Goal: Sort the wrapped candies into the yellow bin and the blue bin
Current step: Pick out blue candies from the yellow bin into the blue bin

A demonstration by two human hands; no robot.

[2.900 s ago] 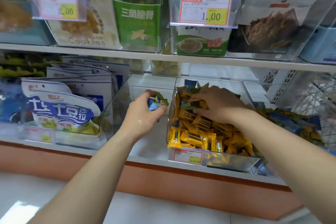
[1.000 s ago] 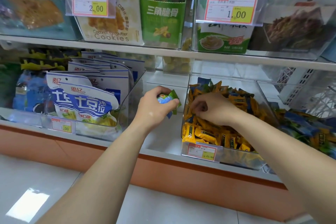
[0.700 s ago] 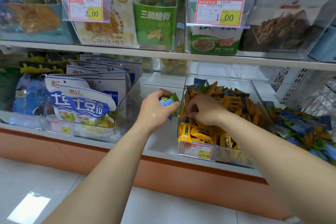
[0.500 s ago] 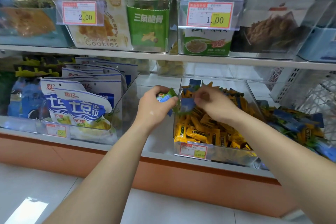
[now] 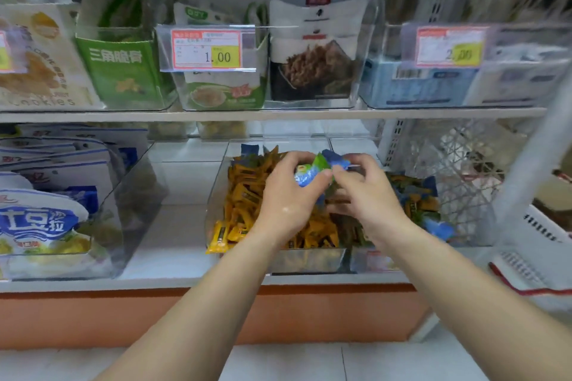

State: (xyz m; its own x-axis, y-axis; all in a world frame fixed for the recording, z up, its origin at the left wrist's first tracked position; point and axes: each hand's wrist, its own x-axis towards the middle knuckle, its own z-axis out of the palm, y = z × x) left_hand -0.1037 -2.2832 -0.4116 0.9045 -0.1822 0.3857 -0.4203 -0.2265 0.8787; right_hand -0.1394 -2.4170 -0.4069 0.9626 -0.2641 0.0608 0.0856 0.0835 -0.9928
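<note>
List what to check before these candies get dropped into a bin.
1. Left hand grips the blue-green candies: ok.
2. Right hand pinches the same bundle: ok.
3. Hands above the right bin: not ok; they are above the yellow-candy bin.
4. Yellow-candy bin free of blue wrappers: not ok; a blue wrapper shows at its back.
5. Room in the right bin: cannot tell.

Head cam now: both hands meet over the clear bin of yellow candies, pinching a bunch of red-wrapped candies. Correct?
One thing is off: the wrappers are blue and green, not red. The head view shows the left hand and right hand meeting over the clear bin of yellow candies, pinching a bunch of blue-and-green wrapped candies.
</note>
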